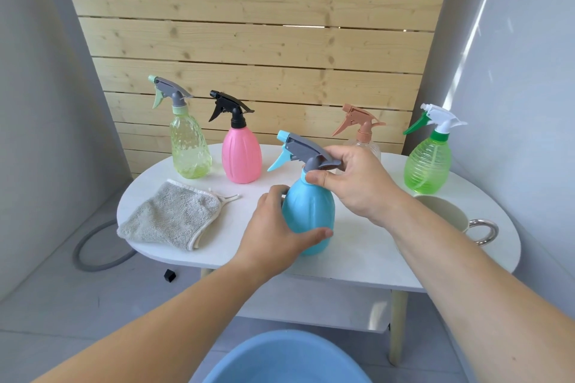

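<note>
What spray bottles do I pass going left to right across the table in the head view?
From the left: yellow-green bottle → pink bottle → blue bottle, gripped by left hand and right hand → clear bottle with brown trigger → bright green bottle.

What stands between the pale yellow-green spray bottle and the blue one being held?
The pink spray bottle with a black trigger head, seen in the head view.
</note>
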